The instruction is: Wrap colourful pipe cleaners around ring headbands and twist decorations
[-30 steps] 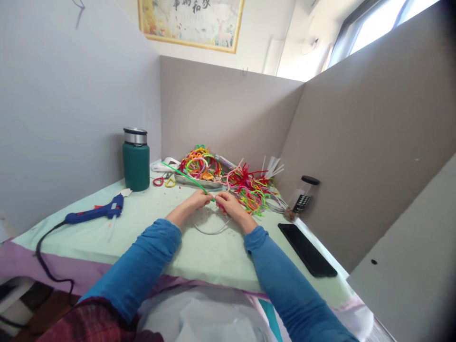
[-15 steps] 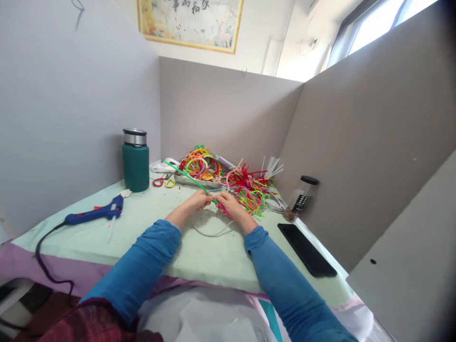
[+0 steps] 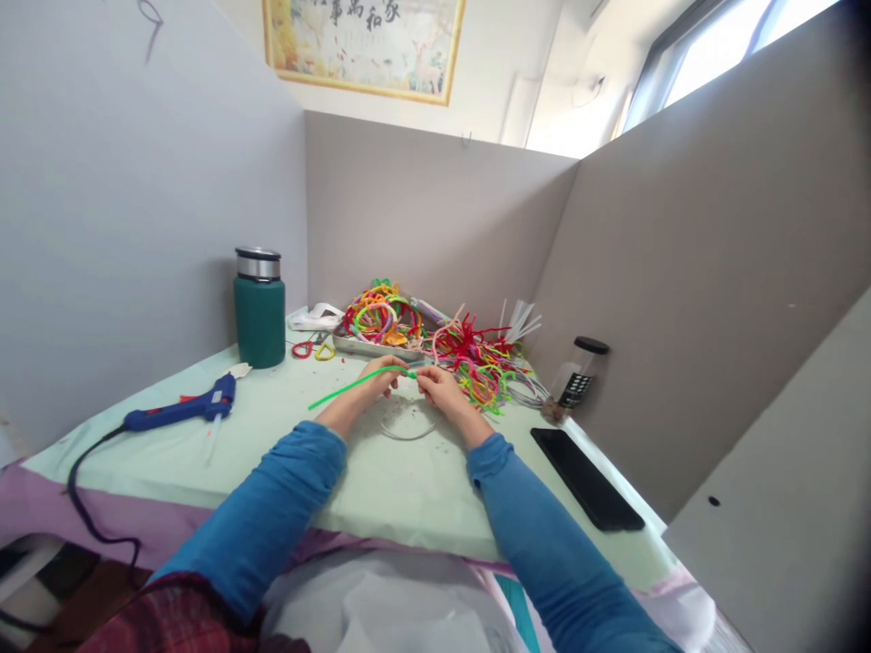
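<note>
A bright green pipe cleaner (image 3: 347,386) runs from the fingertips down and left across my left wrist. My left hand (image 3: 382,376) is closed, pinching it close to its right end. Close beside it on the right, my right hand (image 3: 437,384) pinches the end of the same green strand. Below both hands a thin grey wire (image 3: 408,439) curves in a loop, and its upper ends are hidden by the fingers. Behind the hands a metal tray (image 3: 373,348) holds colourful twisted rings, with a heap of red, green and pink pipe cleaners (image 3: 480,363) to its right.
A green bottle (image 3: 259,313) stands at the left, behind a blue glue gun (image 3: 183,410) with a black cord. Red-handled and yellow-handled scissors (image 3: 325,351) lie near the tray. At the right are a black phone (image 3: 585,478) and a clear jar (image 3: 575,381). Grey partitions surround the table.
The green strand's free end has swung from up beyond the hands to down over my left wrist. The pink piece by my right hand no longer shows, and the wire loop looks narrower.
</note>
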{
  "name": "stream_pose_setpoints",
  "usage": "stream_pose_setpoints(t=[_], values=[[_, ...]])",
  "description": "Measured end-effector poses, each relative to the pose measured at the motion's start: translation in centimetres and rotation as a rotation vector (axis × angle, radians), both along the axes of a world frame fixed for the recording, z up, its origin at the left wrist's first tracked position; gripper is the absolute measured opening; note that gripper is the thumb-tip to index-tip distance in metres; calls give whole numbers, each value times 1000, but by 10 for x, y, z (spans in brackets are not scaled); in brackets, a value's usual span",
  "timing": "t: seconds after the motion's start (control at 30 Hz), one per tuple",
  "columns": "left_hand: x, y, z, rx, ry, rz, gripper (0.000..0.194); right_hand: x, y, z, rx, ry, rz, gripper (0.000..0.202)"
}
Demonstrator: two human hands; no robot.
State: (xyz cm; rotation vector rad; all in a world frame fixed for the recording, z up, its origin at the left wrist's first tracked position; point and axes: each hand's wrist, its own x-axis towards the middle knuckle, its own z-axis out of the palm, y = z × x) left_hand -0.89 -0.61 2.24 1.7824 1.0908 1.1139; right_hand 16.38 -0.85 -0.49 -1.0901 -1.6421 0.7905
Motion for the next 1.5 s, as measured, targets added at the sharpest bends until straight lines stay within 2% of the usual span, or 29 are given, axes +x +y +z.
stream_pose_setpoints(t=[0.1,0.13,0.23,0.4,0.5,0.57,0.63,0.73,0.8,0.87,0.97,1.17,1.37,1.5], values=[[1,0,0,-104,-5,20,32,0,-1,0,23,-38,28,10],[2,2,-2,-123,9,-14,33,0,-1,0,29,-48,35,10],[4,12,-10,-116,86,-21,33,-2,-3,1,37,-56,46,11],[4,23,-18,186,373,78,19,-4,-5,1,-33,-53,55,11],[4,21,-17,249,470,90,20,-5,-5,0,-65,-50,62,10],[5,17,-16,196,473,57,19,-6,-5,0,-70,-57,59,9],[6,13,-16,56,422,13,17,-6,-5,1,-68,-68,57,9],[8,10,-15,-198,214,-54,17,-6,-6,3,-59,-69,65,9],[8,11,-14,-266,67,-79,19,-5,-6,4,-56,-65,81,10],[8,13,-13,-188,4,-55,21,-3,-5,3,-48,-68,88,10],[7,20,-14,46,52,28,22,0,-3,1,-34,-106,56,10],[8,21,-16,333,184,123,17,2,6,-6,-23,-185,-111,13],[6,13,-11,436,359,169,19,2,10,-7,46,-221,-206,14],[4,14,-11,450,552,147,23,2,7,-7,94,-280,-177,16]])
